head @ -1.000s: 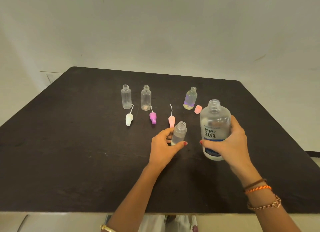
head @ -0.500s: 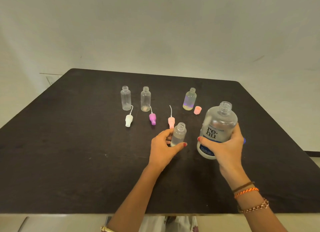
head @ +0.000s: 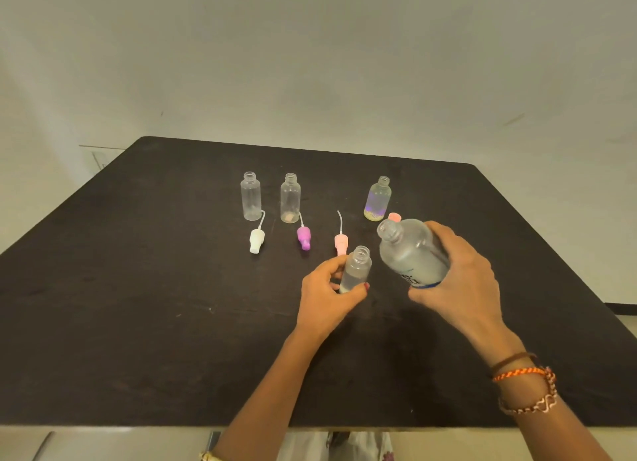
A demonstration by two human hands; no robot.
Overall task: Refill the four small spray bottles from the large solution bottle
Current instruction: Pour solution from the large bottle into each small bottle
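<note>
My left hand [head: 325,288] holds a small clear uncapped bottle [head: 356,269] upright on the black table [head: 138,305]. My right hand [head: 458,274] grips the large solution bottle [head: 408,250], lifted and tilted left, its open mouth just above and right of the small bottle's neck. Three more small open bottles stand further back: two clear ones [head: 251,201] [head: 290,202] on the left and a purple-tinted one [head: 378,198] on the right. Spray tops lie in front of them: white [head: 256,240], purple [head: 303,238] and pink [head: 341,243].
A small pink cap [head: 394,216] lies beside the tinted bottle, partly behind the large bottle. A pale wall rises behind the table. The table's near edge runs along the bottom of the view.
My right hand has lifted the large bottle and tipped it from leaning right to leaning left, bringing its mouth close to the small bottle. My left hand has kept its hold.
</note>
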